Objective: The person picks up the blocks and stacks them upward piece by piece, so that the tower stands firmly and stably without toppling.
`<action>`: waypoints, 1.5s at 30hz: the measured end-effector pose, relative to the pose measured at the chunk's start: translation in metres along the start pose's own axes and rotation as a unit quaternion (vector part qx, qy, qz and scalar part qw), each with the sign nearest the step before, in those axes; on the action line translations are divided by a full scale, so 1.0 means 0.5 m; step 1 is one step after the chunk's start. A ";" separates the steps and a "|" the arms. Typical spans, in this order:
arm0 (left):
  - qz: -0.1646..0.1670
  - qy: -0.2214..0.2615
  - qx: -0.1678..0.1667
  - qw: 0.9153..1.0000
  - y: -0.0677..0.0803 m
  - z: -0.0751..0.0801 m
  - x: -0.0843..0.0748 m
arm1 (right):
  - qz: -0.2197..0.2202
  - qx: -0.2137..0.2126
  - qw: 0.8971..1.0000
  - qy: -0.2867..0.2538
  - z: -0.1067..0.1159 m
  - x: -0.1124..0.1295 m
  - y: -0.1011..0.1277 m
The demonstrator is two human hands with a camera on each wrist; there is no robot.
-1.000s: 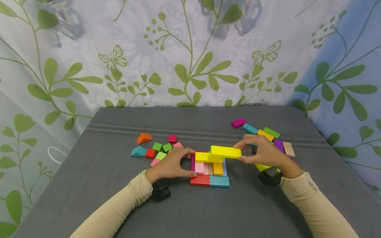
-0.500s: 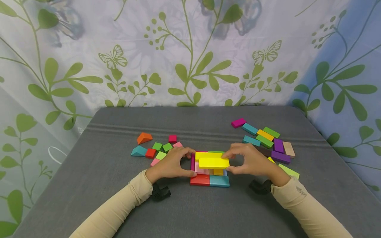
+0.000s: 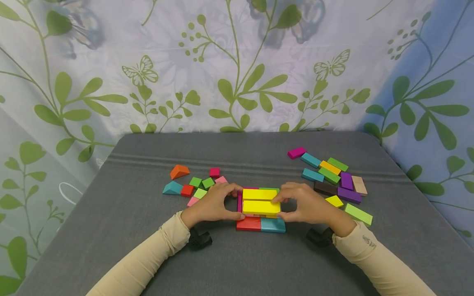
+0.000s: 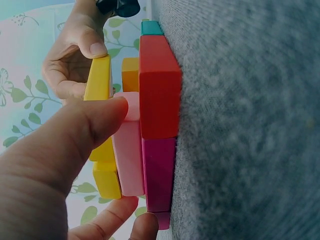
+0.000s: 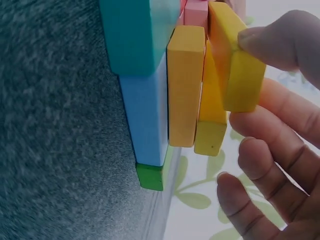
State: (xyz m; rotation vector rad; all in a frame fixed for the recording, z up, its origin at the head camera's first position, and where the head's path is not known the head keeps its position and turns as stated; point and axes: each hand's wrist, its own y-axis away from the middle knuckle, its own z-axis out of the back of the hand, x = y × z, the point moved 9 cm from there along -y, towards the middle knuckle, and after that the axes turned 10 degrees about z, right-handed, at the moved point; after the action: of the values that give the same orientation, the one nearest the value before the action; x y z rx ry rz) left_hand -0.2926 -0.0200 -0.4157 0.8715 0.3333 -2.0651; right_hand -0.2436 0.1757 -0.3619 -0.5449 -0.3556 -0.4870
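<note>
A layered stack of coloured wooden blocks stands mid-table. My right hand pinches the right end of a yellow block between thumb and fingers. That block lies crosswise over the stack's top, beside a second yellow block; in the right wrist view it tilts slightly away from the orange block under it. My left hand holds the stack's left side, its thumb and fingers at the two ends of a pink block. Below, the bottom layer shows a red block, a teal block and a blue block.
Left of the stack lie small loose blocks, among them an orange triangle, a teal triangle and a red cube. Flat loose blocks spread at the right, including a purple block and a lime block. A patterned curtain hangs behind the table.
My right hand has brought the yellow block left and down, from above the stack's right side to beside the other yellow block. My left hand has stayed in place.
</note>
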 end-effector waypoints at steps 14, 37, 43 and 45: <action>0.003 -0.002 0.001 1.000 0.000 -0.001 0.000 | 0.027 0.047 0.994 0.097 -0.005 0.020 -0.005; -0.005 0.021 -0.007 1.000 0.000 0.004 -0.005 | -0.166 0.078 0.982 0.038 -0.016 -0.063 0.021; -0.007 0.021 -0.009 1.000 0.001 0.004 -0.006 | -0.178 0.073 0.981 0.033 -0.019 -0.071 0.024; -0.007 0.021 -0.010 1.000 0.001 0.003 -0.006 | -0.180 0.071 0.981 0.031 -0.018 -0.070 0.023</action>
State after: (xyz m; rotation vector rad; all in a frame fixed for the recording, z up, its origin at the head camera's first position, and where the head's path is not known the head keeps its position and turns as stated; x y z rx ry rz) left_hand -0.2919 -0.0192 -0.4123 0.9032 0.3830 -2.0564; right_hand -0.2647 0.1911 -0.3895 -0.3252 -0.4286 -0.8186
